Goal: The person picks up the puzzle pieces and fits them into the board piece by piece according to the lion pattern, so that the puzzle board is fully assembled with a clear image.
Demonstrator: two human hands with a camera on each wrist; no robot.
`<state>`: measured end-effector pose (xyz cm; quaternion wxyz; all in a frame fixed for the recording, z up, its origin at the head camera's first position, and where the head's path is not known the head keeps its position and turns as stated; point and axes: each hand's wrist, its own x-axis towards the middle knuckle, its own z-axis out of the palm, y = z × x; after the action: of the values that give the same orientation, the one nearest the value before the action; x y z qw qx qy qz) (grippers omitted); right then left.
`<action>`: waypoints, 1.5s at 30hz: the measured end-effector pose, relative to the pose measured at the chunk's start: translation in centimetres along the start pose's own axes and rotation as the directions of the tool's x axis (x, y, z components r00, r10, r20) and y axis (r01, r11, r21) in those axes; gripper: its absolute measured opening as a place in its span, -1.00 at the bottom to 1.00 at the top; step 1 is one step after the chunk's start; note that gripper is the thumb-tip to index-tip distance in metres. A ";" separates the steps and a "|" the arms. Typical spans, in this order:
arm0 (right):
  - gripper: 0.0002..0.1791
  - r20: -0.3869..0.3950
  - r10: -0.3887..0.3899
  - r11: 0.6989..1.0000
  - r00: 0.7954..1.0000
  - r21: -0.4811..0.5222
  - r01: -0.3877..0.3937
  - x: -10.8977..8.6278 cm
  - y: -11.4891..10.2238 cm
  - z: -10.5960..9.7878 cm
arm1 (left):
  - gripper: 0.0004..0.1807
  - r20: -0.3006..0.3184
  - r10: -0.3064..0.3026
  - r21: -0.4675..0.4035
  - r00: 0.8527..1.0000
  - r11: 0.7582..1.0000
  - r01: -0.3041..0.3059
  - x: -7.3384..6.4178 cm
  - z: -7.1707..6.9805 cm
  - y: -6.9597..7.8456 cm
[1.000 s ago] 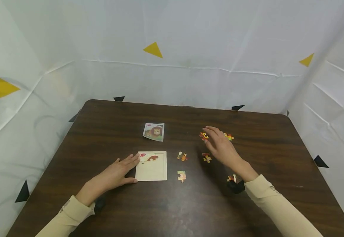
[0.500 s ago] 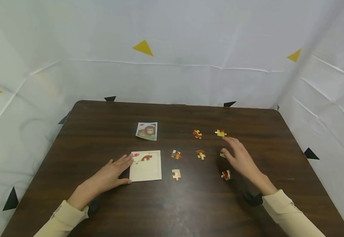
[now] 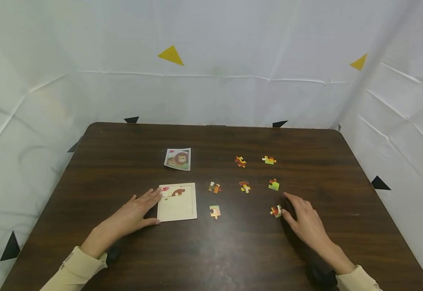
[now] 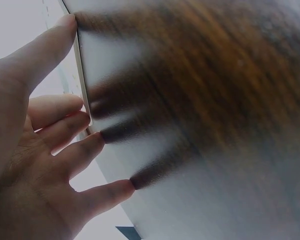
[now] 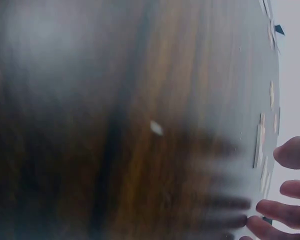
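Observation:
My left hand (image 3: 135,214) rests at the left edge of a pale square puzzle tray (image 3: 176,208), thumb and fingertips touching its rim, fingers straight. Joined pieces with pink and brown print (image 3: 178,192) lie in the tray's upper left. In the left wrist view the left fingertips (image 4: 115,192) meet the table top. My right hand (image 3: 306,222) hovers low with relaxed, spread fingers beside a red-and-white jigsaw piece (image 3: 275,211), holding nothing. A green jigsaw piece (image 3: 273,185) lies just beyond its fingertips. In the right wrist view, pieces show edge-on near the right thumb (image 5: 295,152).
Several more loose jigsaw pieces lie about, among them a pale one (image 3: 215,211), an orange one (image 3: 214,187) and a yellow-green one (image 3: 269,160). A small lion picture card (image 3: 177,159) lies behind the tray on the dark wooden table (image 3: 124,153). White sheeting surrounds the table.
My right hand has moved from the far pieces toward me and to the right, ending beside the red-and-white piece. The left hand stays at the tray. The head view has shifted slightly.

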<state>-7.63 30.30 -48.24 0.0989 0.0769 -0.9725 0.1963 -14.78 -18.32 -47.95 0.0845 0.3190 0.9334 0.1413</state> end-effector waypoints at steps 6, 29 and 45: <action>-0.40 -0.039 -0.054 0.996 0.998 -0.068 0.051 -0.3 -0.7 0.7 | -0.13 -0.004 -0.005 -0.005 1.000 1.000 0.005 0.0 0.2 -0.1; -0.44 -0.172 -0.242 0.970 0.955 -0.064 0.234 -0.1 -1.0 1.8 | -0.13 -0.013 0.005 -0.012 1.000 1.000 -0.005 0.0 0.0 -0.1; -0.32 -0.169 -0.319 0.948 0.932 -0.056 0.315 0.3 -0.9 1.5 | -0.12 0.015 -0.006 -0.028 1.000 1.000 0.007 0.0 0.0 0.0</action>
<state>-7.94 28.82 -49.18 0.2157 0.2137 -0.9375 0.1702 -14.78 -18.30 -47.99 0.0965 0.3158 0.9316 0.1518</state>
